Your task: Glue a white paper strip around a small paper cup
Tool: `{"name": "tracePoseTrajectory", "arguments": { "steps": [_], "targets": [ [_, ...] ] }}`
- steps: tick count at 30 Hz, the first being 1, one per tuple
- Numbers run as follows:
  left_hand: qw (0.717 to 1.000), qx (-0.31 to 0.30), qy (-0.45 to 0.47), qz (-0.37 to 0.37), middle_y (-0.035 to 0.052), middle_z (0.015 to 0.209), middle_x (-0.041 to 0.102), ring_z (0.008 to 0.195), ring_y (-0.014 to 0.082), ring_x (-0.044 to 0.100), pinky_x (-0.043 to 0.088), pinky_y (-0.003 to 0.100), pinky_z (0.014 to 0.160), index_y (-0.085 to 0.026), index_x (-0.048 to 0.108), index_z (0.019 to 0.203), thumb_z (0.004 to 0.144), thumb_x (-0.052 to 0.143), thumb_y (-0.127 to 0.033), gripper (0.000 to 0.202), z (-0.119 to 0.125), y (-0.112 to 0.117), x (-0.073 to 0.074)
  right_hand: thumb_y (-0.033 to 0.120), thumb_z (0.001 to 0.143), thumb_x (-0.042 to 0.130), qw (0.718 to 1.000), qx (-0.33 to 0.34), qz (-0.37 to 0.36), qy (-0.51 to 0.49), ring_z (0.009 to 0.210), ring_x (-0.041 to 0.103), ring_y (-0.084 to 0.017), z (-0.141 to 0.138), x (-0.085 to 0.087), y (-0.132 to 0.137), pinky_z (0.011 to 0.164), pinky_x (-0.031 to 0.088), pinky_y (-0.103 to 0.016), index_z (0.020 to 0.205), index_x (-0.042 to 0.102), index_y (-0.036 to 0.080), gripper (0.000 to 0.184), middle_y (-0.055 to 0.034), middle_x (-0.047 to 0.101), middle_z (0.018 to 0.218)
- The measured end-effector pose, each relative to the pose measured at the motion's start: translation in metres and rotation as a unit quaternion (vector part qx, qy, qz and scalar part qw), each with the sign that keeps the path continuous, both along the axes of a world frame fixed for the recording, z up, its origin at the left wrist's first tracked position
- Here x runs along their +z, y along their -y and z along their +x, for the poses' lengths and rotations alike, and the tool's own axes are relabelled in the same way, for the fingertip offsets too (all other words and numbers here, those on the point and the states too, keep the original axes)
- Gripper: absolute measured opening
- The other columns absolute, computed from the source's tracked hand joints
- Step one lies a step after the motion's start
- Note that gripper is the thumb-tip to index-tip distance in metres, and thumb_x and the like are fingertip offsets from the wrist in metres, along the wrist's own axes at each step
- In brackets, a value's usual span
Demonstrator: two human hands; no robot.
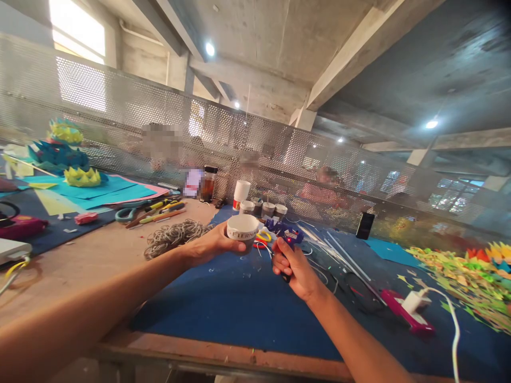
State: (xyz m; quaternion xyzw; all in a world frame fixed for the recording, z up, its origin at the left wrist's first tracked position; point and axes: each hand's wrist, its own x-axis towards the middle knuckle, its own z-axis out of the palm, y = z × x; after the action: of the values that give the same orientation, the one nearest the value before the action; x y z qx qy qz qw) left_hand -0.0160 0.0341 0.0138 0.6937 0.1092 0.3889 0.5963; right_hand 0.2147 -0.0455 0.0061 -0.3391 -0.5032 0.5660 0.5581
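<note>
My left hand [217, 242] is closed around a paper cup [242, 230] with a printed band, held upright above the blue mat [223, 314]. In my right hand [291, 263] is a dark blue glue gun [290, 234] with a small red light, its nozzle pointing left toward the cup. Behind them stand several more paper cups [268, 209] and a taller white cup [241, 190]. A bundle of grey-brown cord [171, 238] lies left of the held cup. Part of some yellow-handled scissors [263, 235] shows between the two hands.
Pliers and other hand tools [159, 211] lie at left, near blue paper sheets [99, 189] and paper-petal crowns [82, 177]. On the right are glue sticks [347, 255], a magenta power strip [407, 314], a phone [364, 225] and cut paper scraps [459, 271]. A perforated metal screen [279, 154] runs behind.
</note>
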Motion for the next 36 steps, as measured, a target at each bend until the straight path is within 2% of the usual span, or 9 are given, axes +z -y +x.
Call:
{"name": "tracePoseTrajectory", "arguments": {
  "steps": [6, 12, 21, 29, 36],
  "targets": [
    [1.0, 0.005, -0.009, -0.002, 0.0084, 0.091, 0.073, 0.09, 0.024, 0.064, 0.049, 0.033, 0.08, -0.015, 0.066, 0.125, 0.067, 0.088, -0.037, 0.066, 0.0, 0.004, 0.002, 0.057, 0.084, 0.076, 1.0, 0.008, -0.009, -0.001, 0.044, 0.022, -0.005, -0.003, 0.001, 0.002, 0.052, 0.04, -0.02, 0.082, 0.066, 0.017, 0.041, 0.0126, 0.033, 0.051],
    [1.0, 0.013, -0.002, 0.002, 0.0086, 0.094, 0.073, 0.092, 0.0234, 0.064, 0.048, 0.033, 0.081, -0.014, 0.064, 0.126, 0.068, 0.087, -0.033, 0.066, 0.0, 0.001, -0.001, 0.059, 0.087, 0.072, 0.998, -0.021, 0.029, 0.051, 0.043, 0.026, -0.005, -0.002, -0.001, 0.003, 0.052, 0.042, -0.022, 0.083, 0.064, 0.018, 0.041, 0.012, 0.034, 0.052],
    [0.997, 0.07, -0.017, -0.001, 0.0066, 0.109, 0.071, 0.103, 0.0227, 0.063, 0.046, 0.032, 0.09, -0.018, 0.058, 0.127, 0.066, 0.09, -0.023, 0.069, -0.003, -0.006, -0.007, 0.06, 0.089, 0.067, 0.971, -0.092, 0.105, 0.192, 0.039, 0.032, -0.007, 0.007, 0.002, -0.001, 0.049, 0.047, -0.026, 0.081, 0.063, 0.019, 0.042, 0.0114, 0.036, 0.048],
    [0.997, 0.079, -0.022, -0.007, 0.0084, 0.121, 0.07, 0.111, 0.0257, 0.063, 0.047, 0.034, 0.096, -0.019, 0.058, 0.129, 0.065, 0.091, -0.022, 0.072, -0.003, -0.004, -0.004, 0.061, 0.089, 0.065, 0.951, -0.127, 0.127, 0.25, 0.038, 0.036, -0.009, 0.009, 0.001, -0.002, 0.049, 0.051, -0.028, 0.08, 0.064, 0.019, 0.043, 0.0097, 0.038, 0.047],
    [0.995, 0.093, -0.03, 0.009, 0.0094, 0.121, 0.07, 0.109, 0.0258, 0.063, 0.048, 0.034, 0.093, -0.018, 0.058, 0.129, 0.065, 0.09, -0.025, 0.072, -0.004, -0.004, -0.004, 0.061, 0.087, 0.067, 0.95, -0.126, 0.13, 0.253, 0.038, 0.036, -0.009, 0.012, 0.001, -0.002, 0.048, 0.05, -0.028, 0.085, 0.066, 0.021, 0.04, 0.0098, 0.039, 0.048]
  ]
}}
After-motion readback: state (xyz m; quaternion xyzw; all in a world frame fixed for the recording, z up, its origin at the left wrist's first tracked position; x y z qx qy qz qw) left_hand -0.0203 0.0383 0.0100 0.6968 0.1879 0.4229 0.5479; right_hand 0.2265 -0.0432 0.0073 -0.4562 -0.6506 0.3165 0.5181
